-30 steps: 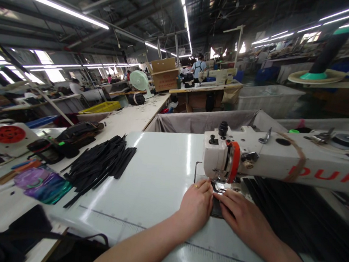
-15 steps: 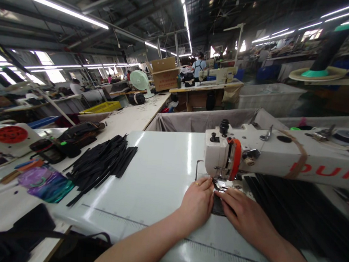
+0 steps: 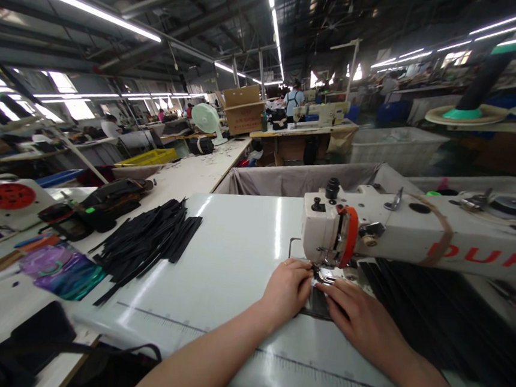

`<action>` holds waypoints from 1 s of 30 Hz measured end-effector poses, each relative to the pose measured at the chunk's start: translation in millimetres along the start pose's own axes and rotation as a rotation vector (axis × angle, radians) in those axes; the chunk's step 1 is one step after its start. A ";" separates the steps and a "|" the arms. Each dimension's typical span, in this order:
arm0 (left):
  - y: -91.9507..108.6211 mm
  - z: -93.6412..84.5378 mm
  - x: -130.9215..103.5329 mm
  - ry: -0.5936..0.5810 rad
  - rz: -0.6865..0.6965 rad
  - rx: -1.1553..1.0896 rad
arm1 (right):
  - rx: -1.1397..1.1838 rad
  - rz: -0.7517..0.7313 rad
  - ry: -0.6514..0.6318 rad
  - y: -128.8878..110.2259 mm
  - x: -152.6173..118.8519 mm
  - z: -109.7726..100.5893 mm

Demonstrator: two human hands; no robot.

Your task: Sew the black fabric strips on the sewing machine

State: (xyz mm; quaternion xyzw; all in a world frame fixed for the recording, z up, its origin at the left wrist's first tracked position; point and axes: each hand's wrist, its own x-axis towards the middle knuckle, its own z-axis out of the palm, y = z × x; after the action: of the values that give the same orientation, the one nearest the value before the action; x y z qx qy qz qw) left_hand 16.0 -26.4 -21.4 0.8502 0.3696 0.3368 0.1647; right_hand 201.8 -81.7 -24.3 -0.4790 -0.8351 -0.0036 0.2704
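At the white sewing machine [image 3: 418, 225], both hands are close to the presser foot [image 3: 326, 275]. My left hand [image 3: 286, 289] is closed, its fingers curled at the left edge of a small black fabric piece [image 3: 318, 307] that lies flat on the machine bed. My right hand [image 3: 359, 308] bears on the same piece from the right, fingers together and tips at the front of the foot. The fingertips partly hide the fabric's far end. Right of the machine's needle end, under its arm, lie long black fabric strips [image 3: 437, 317].
A pile of black strips [image 3: 149, 241] lies on the left of the pale table [image 3: 230, 251]. Beyond it are a purple-and-teal pouch [image 3: 61, 269], a dark bag [image 3: 120, 196] and another machine [image 3: 9, 199]. A green fan [image 3: 207, 118] and a carton [image 3: 243, 111] stand farther back.
My left hand has shifted slightly left and its fingers have curled in more, baring more of the black fabric piece. My right hand stays nearly in place.
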 end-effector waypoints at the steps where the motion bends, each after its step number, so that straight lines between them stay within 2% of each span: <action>1: -1.0 0.3 0.5 0.001 0.002 -0.009 | 0.008 0.006 -0.002 -0.3 0.4 -0.4; 8: -1.6 -0.8 1.8 -0.048 0.050 0.008 | 0.036 0.039 -0.028 1.5 -0.9 2.2; 16: -1.6 -2.9 5.4 -0.091 0.045 0.036 | 0.049 0.059 -0.035 0.3 -2.4 2.5; 24: -7.6 -0.4 8.2 -0.025 -0.078 -0.055 | 0.060 0.067 -0.032 0.9 -1.7 2.0; 30: -5.4 -1.8 7.9 -0.021 -0.069 -0.065 | 0.072 0.075 -0.041 -0.6 -0.4 -0.3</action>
State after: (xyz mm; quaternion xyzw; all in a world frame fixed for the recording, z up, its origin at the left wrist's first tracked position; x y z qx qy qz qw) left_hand 15.9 -16.9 -19.4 0.8345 0.3859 0.3339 0.2078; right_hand 201.6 -82.5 -24.2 -0.5002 -0.8214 0.0463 0.2702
